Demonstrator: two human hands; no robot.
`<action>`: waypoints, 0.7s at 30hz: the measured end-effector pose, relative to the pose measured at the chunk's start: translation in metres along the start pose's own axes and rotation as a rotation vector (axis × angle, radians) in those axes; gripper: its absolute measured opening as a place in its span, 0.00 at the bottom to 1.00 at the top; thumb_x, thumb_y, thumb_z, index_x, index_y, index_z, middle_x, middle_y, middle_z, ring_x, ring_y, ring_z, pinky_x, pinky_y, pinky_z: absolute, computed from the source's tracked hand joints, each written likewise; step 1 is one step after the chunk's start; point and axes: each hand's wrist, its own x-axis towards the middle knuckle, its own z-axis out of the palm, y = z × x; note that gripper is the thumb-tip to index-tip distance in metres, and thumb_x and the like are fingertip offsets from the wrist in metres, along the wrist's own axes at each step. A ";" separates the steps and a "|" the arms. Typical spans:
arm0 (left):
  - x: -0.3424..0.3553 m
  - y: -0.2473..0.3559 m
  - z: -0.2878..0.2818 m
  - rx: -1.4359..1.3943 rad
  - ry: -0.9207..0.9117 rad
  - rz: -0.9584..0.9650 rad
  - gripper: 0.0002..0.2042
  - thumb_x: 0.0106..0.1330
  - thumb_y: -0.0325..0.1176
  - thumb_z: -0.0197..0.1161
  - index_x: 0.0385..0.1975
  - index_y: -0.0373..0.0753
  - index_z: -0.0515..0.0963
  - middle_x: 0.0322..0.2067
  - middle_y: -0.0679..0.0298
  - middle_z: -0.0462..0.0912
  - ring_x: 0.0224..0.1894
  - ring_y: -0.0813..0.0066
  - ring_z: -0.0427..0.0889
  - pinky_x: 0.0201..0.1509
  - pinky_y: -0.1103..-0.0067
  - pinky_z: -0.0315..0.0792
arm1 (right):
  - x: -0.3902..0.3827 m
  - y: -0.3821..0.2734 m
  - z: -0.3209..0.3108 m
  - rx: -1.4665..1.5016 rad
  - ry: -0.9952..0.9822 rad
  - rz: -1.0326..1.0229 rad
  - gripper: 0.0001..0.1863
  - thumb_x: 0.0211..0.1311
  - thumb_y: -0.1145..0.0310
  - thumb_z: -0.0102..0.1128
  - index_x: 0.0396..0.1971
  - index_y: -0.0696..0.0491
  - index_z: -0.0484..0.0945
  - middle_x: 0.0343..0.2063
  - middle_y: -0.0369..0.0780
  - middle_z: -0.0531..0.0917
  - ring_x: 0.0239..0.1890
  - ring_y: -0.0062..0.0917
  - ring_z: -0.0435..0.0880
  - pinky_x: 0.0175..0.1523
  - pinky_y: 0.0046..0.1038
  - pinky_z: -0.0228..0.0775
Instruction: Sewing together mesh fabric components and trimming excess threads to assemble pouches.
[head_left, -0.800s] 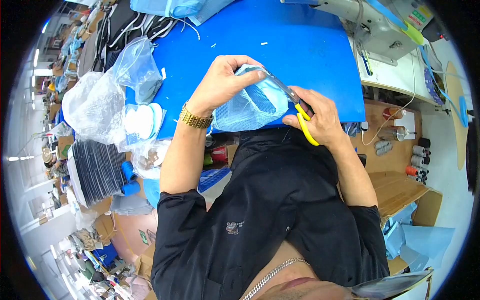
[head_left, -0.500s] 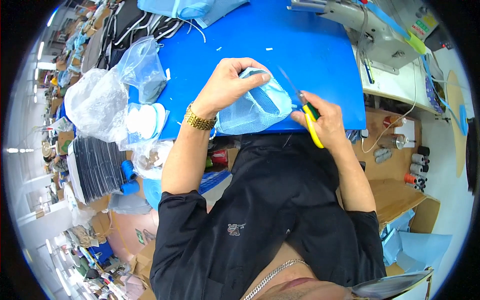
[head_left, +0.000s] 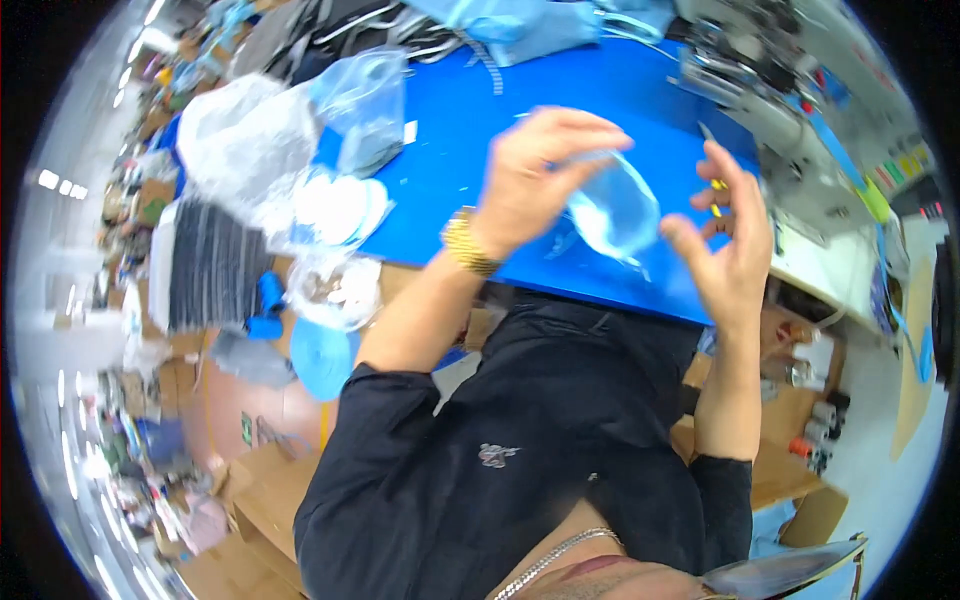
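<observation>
My left hand (head_left: 535, 175), closed and blurred by motion, grips the top of a light blue mesh piece (head_left: 615, 210) above the table's front part. My right hand (head_left: 728, 230) is raised to the right with its fingers apart and the thumb out. The yellow-handled scissors (head_left: 718, 185) show behind its fingers, blade pointing away from me; whether they still touch the fingers is unclear.
The blue table (head_left: 460, 140) carries plastic bags (head_left: 245, 135), white discs (head_left: 335, 208) and piled blue fabric (head_left: 520, 30). A sewing machine (head_left: 750, 80) stands at the right. Stacked dark sheets (head_left: 210, 265) and blue cones (head_left: 268, 295) sit lower left.
The view has shifted. My left hand has moved rightward with the mesh piece, now turned. My right hand has moved up and right and loosened around the scissors, its fingers now spread.
</observation>
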 end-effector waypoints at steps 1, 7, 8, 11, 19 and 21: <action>-0.009 -0.001 0.002 -0.023 -0.060 0.001 0.14 0.55 0.22 0.67 0.42 0.41 0.85 0.43 0.60 0.84 0.46 0.66 0.82 0.51 0.75 0.76 | -0.003 -0.010 0.011 -0.021 -0.073 -0.018 0.33 0.48 0.67 0.71 0.58 0.51 0.72 0.40 0.41 0.77 0.37 0.29 0.78 0.36 0.30 0.72; -0.073 -0.015 0.026 0.199 -0.057 -0.093 0.25 0.42 0.15 0.59 0.44 0.41 0.81 0.46 0.60 0.81 0.54 0.56 0.76 0.58 0.65 0.71 | -0.024 0.016 0.072 -0.152 -0.040 -0.186 0.30 0.38 0.84 0.56 0.49 0.53 0.78 0.36 0.43 0.75 0.35 0.35 0.76 0.40 0.31 0.71; -0.083 -0.023 0.024 0.221 -0.050 -0.072 0.23 0.43 0.16 0.57 0.42 0.40 0.81 0.45 0.60 0.81 0.52 0.56 0.77 0.56 0.65 0.71 | -0.032 0.023 0.073 -0.153 -0.013 -0.220 0.28 0.38 0.85 0.55 0.46 0.54 0.79 0.36 0.44 0.75 0.36 0.35 0.76 0.41 0.32 0.71; -0.111 -0.042 0.025 0.286 -0.056 -0.035 0.22 0.43 0.16 0.57 0.42 0.39 0.81 0.44 0.60 0.81 0.52 0.59 0.78 0.55 0.66 0.71 | -0.049 0.041 0.076 -0.208 -0.090 -0.258 0.25 0.37 0.87 0.55 0.42 0.55 0.81 0.35 0.44 0.76 0.37 0.37 0.76 0.43 0.33 0.70; -0.127 -0.065 0.002 -0.033 -0.420 -0.219 0.17 0.55 0.30 0.67 0.46 0.41 0.80 0.53 0.61 0.79 0.62 0.64 0.72 0.66 0.65 0.64 | -0.049 0.053 0.075 -0.216 -0.390 -0.118 0.15 0.47 0.80 0.64 0.39 0.56 0.81 0.34 0.44 0.80 0.38 0.38 0.77 0.45 0.35 0.70; -0.130 -0.063 -0.023 0.058 -0.259 -0.242 0.15 0.57 0.36 0.69 0.45 0.41 0.82 0.51 0.61 0.81 0.59 0.64 0.75 0.63 0.65 0.67 | -0.048 0.057 0.077 -0.210 -0.406 -0.132 0.13 0.49 0.76 0.65 0.38 0.56 0.82 0.33 0.43 0.80 0.37 0.38 0.77 0.44 0.35 0.70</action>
